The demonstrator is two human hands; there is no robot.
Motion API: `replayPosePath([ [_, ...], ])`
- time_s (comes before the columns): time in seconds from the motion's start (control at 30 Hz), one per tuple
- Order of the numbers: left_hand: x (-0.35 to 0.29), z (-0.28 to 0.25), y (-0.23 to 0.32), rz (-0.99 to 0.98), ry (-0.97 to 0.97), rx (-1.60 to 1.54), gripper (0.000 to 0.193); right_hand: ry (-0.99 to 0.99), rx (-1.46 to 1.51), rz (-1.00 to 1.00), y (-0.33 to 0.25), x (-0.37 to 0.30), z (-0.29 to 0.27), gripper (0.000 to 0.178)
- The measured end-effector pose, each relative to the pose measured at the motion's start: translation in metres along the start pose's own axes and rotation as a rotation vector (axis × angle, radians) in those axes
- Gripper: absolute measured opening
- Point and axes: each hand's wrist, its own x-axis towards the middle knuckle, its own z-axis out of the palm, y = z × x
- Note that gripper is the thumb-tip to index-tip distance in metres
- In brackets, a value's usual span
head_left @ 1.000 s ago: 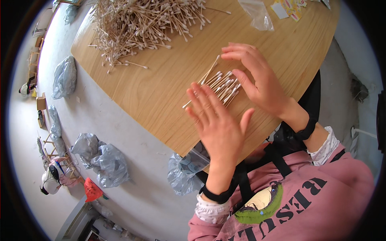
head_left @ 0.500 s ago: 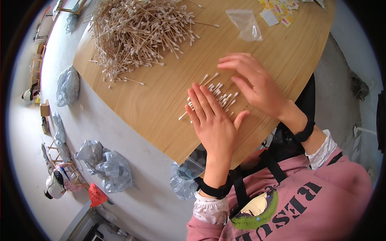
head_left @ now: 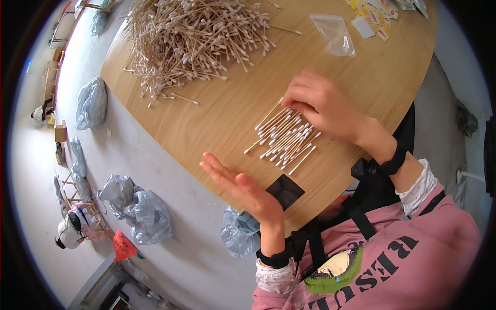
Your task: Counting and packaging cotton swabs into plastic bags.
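Note:
A small batch of cotton swabs with wooden sticks and white tips lies spread on the wooden table, roughly side by side. My right hand rests at the far right end of this batch with its fingers curled together over the tips. Whatever is between those fingertips is hidden. My left hand is raised near the table's front edge, fingers stretched out and holding nothing, apart from the swabs. A large heap of cotton swabs sits at the far left of the table.
A clear plastic bag and yellow-and-white packets lie at the far right. By the table's front edge is a dark square. Plastic bags stand on the floor to the left, where another person is at a distance.
My left hand has lifted off the batch and moved left toward the table edge, uncovering the swabs. My right hand has come down onto the batch, its fingers curling.

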Motion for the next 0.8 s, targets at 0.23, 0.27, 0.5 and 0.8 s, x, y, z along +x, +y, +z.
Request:
replayPosePath([
  [0.23,0.006,0.021,0.003,-0.103,0.054,-0.399,0.075,0.187,0.753,0.419,-0.016,0.001,0.021,0.031],
  [0.27,0.005,0.026,0.006,-0.119,-0.009,-0.467,0.075,0.187,0.747,0.419,-0.018,0.0,0.023,0.031],
  [0.5,0.014,0.037,0.003,-0.102,-0.028,-0.563,0.076,0.255,0.888,0.364,-0.014,-0.007,0.022,0.053],
  [0.8,0.02,0.04,0.004,-0.105,0.0,-0.559,0.075,0.324,0.933,0.371,-0.02,-0.011,0.024,0.061],
])
